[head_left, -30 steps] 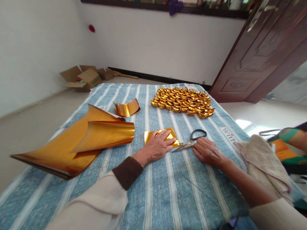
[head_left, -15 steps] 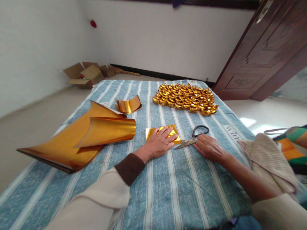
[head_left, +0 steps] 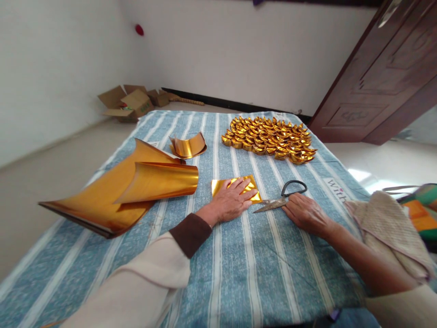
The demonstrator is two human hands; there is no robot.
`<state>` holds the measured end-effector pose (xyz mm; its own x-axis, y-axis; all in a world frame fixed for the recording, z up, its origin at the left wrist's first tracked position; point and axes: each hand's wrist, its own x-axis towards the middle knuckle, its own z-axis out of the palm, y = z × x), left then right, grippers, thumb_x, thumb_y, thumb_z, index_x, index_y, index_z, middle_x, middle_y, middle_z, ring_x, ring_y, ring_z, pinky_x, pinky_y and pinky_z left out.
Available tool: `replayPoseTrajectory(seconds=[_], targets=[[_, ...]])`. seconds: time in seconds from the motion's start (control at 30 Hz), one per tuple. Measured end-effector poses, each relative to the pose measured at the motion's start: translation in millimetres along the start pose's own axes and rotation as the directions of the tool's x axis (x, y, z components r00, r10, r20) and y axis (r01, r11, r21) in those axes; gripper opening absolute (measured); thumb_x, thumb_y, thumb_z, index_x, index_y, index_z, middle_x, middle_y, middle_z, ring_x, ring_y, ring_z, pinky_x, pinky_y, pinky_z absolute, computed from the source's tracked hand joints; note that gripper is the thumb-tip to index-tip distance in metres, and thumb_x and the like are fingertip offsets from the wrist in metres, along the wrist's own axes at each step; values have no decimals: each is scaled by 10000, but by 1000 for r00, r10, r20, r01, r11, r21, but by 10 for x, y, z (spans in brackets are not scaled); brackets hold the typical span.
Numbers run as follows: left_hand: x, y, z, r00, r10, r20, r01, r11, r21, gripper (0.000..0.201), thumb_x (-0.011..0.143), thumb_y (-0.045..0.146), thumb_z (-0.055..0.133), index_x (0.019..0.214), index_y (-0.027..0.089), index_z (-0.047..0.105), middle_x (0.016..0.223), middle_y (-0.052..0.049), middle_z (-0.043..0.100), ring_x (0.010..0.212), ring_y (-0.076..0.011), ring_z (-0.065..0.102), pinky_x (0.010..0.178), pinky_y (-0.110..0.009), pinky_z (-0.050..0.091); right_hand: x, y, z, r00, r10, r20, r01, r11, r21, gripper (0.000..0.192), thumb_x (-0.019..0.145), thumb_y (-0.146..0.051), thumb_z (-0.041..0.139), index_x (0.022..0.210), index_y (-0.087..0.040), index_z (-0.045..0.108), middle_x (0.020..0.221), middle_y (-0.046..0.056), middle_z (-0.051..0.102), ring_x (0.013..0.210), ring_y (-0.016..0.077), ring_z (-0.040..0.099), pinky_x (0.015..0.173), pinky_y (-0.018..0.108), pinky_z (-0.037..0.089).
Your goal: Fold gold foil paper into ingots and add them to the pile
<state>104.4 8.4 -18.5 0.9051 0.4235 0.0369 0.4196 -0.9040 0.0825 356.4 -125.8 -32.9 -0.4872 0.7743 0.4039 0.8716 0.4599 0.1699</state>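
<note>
My left hand [head_left: 231,202] lies flat, fingers spread, on a small folded square of gold foil paper [head_left: 218,186] on the blue striped cloth [head_left: 246,264]. Just right of it lie black-handled scissors [head_left: 282,197], blades pointing left toward the square. My right hand [head_left: 305,213] rests on the cloth with its fingertips touching the scissors near the pivot, not gripping them.
A curled stack of large gold sheets [head_left: 126,187] lies at the left, a small curled gold strip [head_left: 189,146] behind it. Several folded gold ingots [head_left: 269,140] are packed in rows at the far side. A beige towel [head_left: 392,228] lies right. Cardboard boxes [head_left: 128,102] sit on the floor.
Both hands stay where they were on the gold square and by the scissors. Only the view has shifted slightly, so everything sits a little further right.
</note>
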Motion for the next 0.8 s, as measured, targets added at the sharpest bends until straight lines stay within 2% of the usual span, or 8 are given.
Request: replayPoseTrajectory(seconds=[0.2, 0.43, 0.6, 0.8], targets=[[-2, -8, 12, 1000, 18, -23, -18, 1000, 5, 426, 1003, 397, 291, 1391, 328, 453, 1547, -47, 344, 1406, -266, 294, 1091, -456, 198, 73, -47, -20, 1000, 17, -22, -17, 1000, 7, 317, 962, -164, 447, 665, -195, 552, 668, 40, 498, 659, 182, 426, 621, 323, 279], [6, -21, 16, 1000, 18, -4, -18, 999, 36, 433, 1009, 407, 274, 1404, 340, 437, 1548, -54, 342, 1400, -271, 310, 1081, -465, 220, 220, -89, -1, 1000, -18, -19, 18, 1000, -15, 319, 961, -159, 450, 659, -183, 548, 660, 36, 490, 669, 179, 424, 631, 319, 283], [5, -12, 22, 1000, 22, -7, -21, 999, 34, 435, 1009, 410, 285, 1404, 319, 442, 1548, -84, 339, 1408, -275, 302, 1080, -474, 227, 144, -104, -8, 1000, -27, -13, 27, 1000, 0, 316, 961, -145, 439, 671, -183, 558, 665, 39, 499, 665, 182, 424, 627, 320, 278], [7, 2, 5, 1000, 9, 15, -9, 1000, 6, 436, 1011, 408, 278, 1407, 322, 438, 1556, -69, 330, 1417, -273, 285, 1083, -480, 220, 75, -128, -35, 1000, -1, -16, 1, 1000, 16, 324, 964, -157, 438, 666, -188, 561, 659, 37, 499, 659, 180, 424, 619, 318, 272]])
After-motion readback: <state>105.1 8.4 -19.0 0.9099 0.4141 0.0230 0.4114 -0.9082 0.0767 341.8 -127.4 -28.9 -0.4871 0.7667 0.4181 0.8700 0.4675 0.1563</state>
